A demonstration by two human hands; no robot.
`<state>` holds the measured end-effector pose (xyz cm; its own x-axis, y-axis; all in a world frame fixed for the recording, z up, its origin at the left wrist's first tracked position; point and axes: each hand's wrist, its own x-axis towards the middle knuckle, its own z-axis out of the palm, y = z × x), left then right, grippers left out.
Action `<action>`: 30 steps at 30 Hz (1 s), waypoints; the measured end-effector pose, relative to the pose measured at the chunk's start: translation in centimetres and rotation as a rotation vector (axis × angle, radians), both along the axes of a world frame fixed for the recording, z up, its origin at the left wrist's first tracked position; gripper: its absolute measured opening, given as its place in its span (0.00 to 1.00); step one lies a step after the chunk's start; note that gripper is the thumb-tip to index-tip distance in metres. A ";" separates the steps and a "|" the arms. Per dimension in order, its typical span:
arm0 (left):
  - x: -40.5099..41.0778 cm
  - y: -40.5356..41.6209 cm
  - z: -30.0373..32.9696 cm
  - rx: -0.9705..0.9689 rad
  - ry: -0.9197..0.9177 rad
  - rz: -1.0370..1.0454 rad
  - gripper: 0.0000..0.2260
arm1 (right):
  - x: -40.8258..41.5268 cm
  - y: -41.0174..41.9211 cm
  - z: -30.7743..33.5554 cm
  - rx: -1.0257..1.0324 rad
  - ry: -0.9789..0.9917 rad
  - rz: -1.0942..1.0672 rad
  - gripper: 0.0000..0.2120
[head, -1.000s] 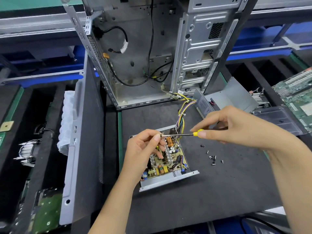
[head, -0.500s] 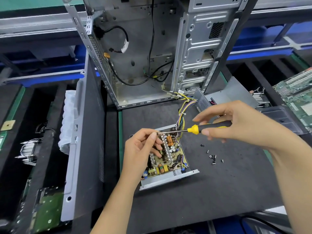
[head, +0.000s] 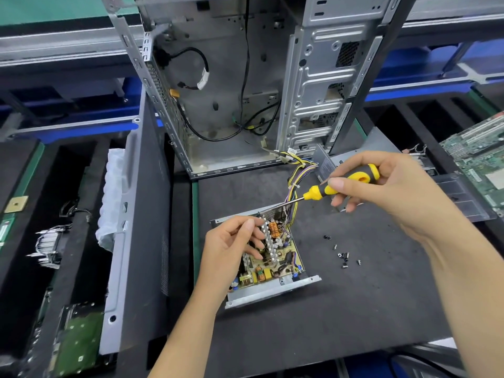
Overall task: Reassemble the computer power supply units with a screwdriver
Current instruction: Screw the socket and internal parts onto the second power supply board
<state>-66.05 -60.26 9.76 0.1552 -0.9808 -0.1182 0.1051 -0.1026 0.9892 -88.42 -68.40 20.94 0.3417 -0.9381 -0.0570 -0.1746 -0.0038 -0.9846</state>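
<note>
An open power supply unit [head: 272, 291] lies on the black mat, its circuit board [head: 275, 257] exposed. My left hand [head: 226, 249] rests on it. Its thumb and forefinger are close together at the far left corner and its other fingers lie on the heat sinks. I cannot see anything between them. My right hand [head: 398, 192] grips the handle of the yellow-and-black screwdriver [head: 354, 178]. The shaft slants down left, and its tip sits at the unit's far edge, just above my left forefinger. Several loose screws [head: 343, 256] lie on the mat to the right.
An empty computer case [head: 231, 77] stands behind, and a yellow wire bundle [head: 296, 181] runs from the unit toward it. The grey unit cover [head: 326, 165] is behind my right hand. A side panel [head: 136, 241] leans at left, and a motherboard [head: 480, 154] lies at right.
My right hand has slid back up the handle and risen, which tilts the screwdriver so its tip points down. My left fingers have let go of the tip and moved down to the unit's corner.
</note>
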 end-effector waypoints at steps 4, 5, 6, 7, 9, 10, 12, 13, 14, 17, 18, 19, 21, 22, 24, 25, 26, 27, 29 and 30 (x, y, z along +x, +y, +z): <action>0.4 1.4 0.2 -0.054 -0.234 -0.054 0.10 | 0.1 0.0 -0.2 -0.033 -0.074 -0.037 0.09; 0.7 1.9 0.1 -0.068 -0.303 -0.156 0.12 | 0.2 -0.1 -0.4 -0.037 -0.090 -0.048 0.08; 0.9 2.4 0.1 -0.051 -0.346 -0.291 0.15 | 0.3 -0.1 -0.6 -0.039 -0.099 -0.058 0.08; 1.1 2.8 0.0 -0.002 -0.363 -0.426 0.18 | 0.4 0.0 -0.8 -0.039 -0.104 -0.063 0.08; 1.2 3.0 -0.3 0.115 -0.422 -0.618 0.22 | 0.7 0.1 -1.2 -0.031 -0.107 -0.068 0.10; 1.3 2.9 -0.5 0.121 -0.493 -0.650 0.21 | 0.8 0.2 -1.4 -0.028 -0.102 -0.069 0.11; 1.2 2.5 -0.9 0.132 -0.516 -0.605 0.12 | 1.0 0.3 -1.8 -0.029 -0.083 -0.068 0.12; 1.2 2.4 -1.0 0.153 -0.460 -0.555 0.08 | 0.9 0.4 -2.0 -0.030 -0.071 -0.066 0.12; 1.3 2.3 -1.1 0.161 -0.428 -0.529 0.08 | 0.9 0.4 -2.2 -0.031 -0.058 -0.066 0.11; 1.2 2.1 -1.1 0.143 -0.506 -0.653 0.10 | 0.4 0.5 -2.5 -0.033 -0.030 -0.079 0.12; 1.1 2.1 -1.0 0.153 -0.515 -0.711 0.12 | 0.2 0.6 -2.5 -0.034 -0.025 -0.089 0.12; 1.0 2.1 -0.9 0.184 -0.482 -0.744 0.15 | 0.0 0.6 -2.6 -0.035 -0.021 -0.098 0.12; 0.9 2.2 -0.8 0.276 -0.334 -0.751 0.20 | -0.2 0.6 -2.6 -0.036 -0.017 -0.114 0.12; 0.9 2.3 -0.8 0.308 -0.273 -0.752 0.21 | -0.3 0.6 -2.7 -0.036 -0.012 -0.116 0.11; 0.8 2.5 -0.9 0.352 -0.227 -0.766 0.22 | -0.5 0.7 -2.9 -0.033 0.003 -0.109 0.11; 0.7 2.5 -0.8 0.372 -0.205 -0.776 0.23 | -0.6 0.7 -3.0 -0.033 0.015 -0.104 0.11; 0.7 2.4 -0.6 0.388 -0.185 -0.787 0.25 | -0.7 0.8 -3.1 -0.034 0.026 -0.101 0.12; 0.7 2.3 -0.5 0.394 -0.182 -0.798 0.27 | -0.8 0.8 -3.3 -0.035 0.034 -0.105 0.13; 0.7 2.0 -0.2 0.381 -0.222 -0.820 0.30 | -0.9 0.9 -3.6 -0.036 0.045 -0.120 0.14; 0.9 1.9 -0.2 0.377 -0.238 -0.831 0.30 | -1.0 0.9 -3.7 -0.037 0.049 -0.124 0.14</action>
<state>-65.19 -58.36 9.53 -0.5157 -0.6917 -0.5056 -0.3457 -0.3720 0.8615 -89.40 -67.49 17.25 0.2203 -0.9748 -0.0353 -0.2241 -0.0154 -0.9744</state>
